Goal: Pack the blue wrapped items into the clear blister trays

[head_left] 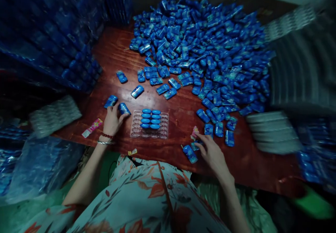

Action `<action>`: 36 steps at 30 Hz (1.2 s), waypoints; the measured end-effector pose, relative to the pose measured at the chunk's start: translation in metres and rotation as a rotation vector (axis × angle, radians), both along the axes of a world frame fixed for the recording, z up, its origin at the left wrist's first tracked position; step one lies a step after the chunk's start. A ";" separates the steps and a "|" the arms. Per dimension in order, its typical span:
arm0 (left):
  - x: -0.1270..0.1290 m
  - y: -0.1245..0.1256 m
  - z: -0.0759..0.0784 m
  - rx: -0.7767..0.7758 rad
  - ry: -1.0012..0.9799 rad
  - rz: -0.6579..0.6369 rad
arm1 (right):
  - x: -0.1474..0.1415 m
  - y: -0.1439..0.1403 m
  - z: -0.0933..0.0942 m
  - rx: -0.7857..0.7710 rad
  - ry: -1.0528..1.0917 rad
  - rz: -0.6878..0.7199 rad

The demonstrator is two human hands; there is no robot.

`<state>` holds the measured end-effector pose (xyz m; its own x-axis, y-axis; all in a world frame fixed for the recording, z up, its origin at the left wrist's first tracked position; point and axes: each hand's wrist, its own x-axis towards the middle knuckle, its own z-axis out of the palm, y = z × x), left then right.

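Observation:
A clear plastic tray [136, 129] lies on the reddish wooden table [181, 115] in front of me, with several blue packets [151, 118] set in its middle slots. My left hand [112, 121] rests just left of the tray, fingers on a blue packet [123, 108], with another packet [111, 101] beside it. My right hand [211, 152] reaches to a small group of loose blue packets [195, 144] right of the tray, fingertips touching one. A blue packet [190, 153] lies near the table's front edge.
A large heap of blue packets [210, 47] covers the far and right side of the table. Stacked wrapped blue bundles [52, 33] rise at the left. Stacks of clear trays sit at the left [54, 115] and right [273, 131]. A pink wrapper [91, 128] lies near the left edge.

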<state>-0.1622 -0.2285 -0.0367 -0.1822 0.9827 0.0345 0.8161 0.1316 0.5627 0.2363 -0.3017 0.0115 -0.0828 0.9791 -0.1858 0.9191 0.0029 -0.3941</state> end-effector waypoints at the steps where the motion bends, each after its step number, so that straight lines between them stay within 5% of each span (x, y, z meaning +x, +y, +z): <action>1: -0.002 0.001 -0.001 -0.015 -0.026 -0.018 | 0.003 -0.003 0.002 -0.044 -0.032 0.025; 11: -0.005 -0.021 0.005 -0.068 -0.291 -0.017 | -0.037 -0.024 0.002 -0.097 -0.284 0.149; 15: -0.010 -0.031 0.012 -0.087 -0.262 -0.024 | -0.049 -0.013 0.005 -0.049 0.005 0.144; 20: 0.008 -0.059 0.040 0.062 -0.360 0.028 | -0.078 0.004 0.007 0.089 0.477 0.083; 23: 0.038 -0.075 0.046 0.166 -0.346 -0.119 | -0.098 0.011 -0.007 0.202 0.610 0.155; 28: 0.066 -0.083 0.026 0.267 -0.112 -0.435 | -0.108 0.019 -0.026 0.323 0.454 0.439; 31: 0.066 -0.079 0.023 0.282 0.049 -0.534 | -0.113 0.022 -0.017 0.352 0.190 0.570; 36: 0.071 -0.065 0.040 0.190 0.211 -0.717 | -0.137 0.028 0.003 0.309 -0.072 0.650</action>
<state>-0.0913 -0.2940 0.0031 0.5258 0.8318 0.1778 0.7581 -0.5531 0.3455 0.0989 -0.2734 0.0143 -0.6644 0.7446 0.0648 0.7171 0.6595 -0.2253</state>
